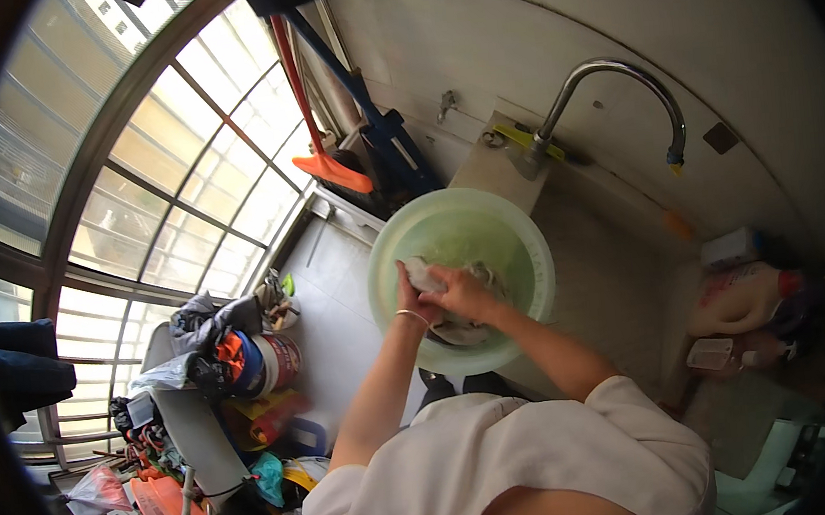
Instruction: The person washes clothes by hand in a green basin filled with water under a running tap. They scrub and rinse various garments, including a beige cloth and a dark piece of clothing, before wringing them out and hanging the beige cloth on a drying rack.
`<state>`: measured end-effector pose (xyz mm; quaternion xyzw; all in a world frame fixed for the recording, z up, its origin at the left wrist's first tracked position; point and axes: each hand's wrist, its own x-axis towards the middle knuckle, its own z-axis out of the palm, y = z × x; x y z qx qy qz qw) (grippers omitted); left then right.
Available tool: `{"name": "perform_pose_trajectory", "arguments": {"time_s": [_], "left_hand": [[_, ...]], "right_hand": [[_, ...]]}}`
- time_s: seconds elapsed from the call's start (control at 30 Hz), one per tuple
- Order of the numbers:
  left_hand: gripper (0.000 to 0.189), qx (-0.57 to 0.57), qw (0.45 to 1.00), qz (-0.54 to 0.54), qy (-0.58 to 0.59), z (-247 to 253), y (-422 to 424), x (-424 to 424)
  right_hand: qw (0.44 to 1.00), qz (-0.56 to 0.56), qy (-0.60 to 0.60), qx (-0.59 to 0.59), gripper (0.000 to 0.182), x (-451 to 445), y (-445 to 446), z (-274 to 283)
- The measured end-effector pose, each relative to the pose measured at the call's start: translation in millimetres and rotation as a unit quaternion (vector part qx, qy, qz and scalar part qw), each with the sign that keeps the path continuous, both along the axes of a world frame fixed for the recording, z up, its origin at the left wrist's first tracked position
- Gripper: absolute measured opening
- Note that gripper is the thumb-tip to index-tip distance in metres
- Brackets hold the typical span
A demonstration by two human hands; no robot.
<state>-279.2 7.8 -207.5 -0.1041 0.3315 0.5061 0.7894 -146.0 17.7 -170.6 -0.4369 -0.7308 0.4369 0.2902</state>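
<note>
A round pale green plastic basin (535, 247) stands in front of me, holding greenish water and wet cloth (463, 332) in grey and white. My left hand (410, 298), with a bracelet at the wrist, is over the basin and supports one side of a small white item (423, 274). From the other side my right hand (463, 293) presses on the same item. Whether it is folded cloth or something else cannot be made out. The fingers hide part of it and some of the cloth beneath.
A curved chrome faucet (609, 64) rises behind the sink (597, 263), right of the basin. Detergent bottles (736, 299) line the far right. An orange broom (331, 170) and blue dustpan (397, 148) lean near the window. Buckets (274, 361) and clutter crowd the left.
</note>
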Motion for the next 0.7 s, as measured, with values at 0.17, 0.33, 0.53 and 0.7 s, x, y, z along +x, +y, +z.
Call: {"name": "perform_pose_trajectory", "arguments": {"time_s": [0.17, 0.33, 0.53, 0.7], "left_hand": [[0.06, 0.092, 0.993, 0.008, 0.077, -49, 10, 7], [0.036, 0.004, 0.988, -0.034, 0.151, -38, -12, 47], [0.043, 0.023, 0.94, 0.044, 0.337, -3, -19, 30], [0.052, 0.045, 0.981, 0.057, 0.18, -3, 1, 13]], "right_hand": [[0.995, 0.004, -0.063, 0.081, 0.024, -9, -38, 33], [0.975, -0.172, -0.131, 0.048, 0.031, 14, 39, -45], [0.945, -0.27, -0.082, 0.163, 0.028, 33, 60, -59], [0.99, -0.139, 0.009, -0.007, 0.026, 9, 41, -60]]}}
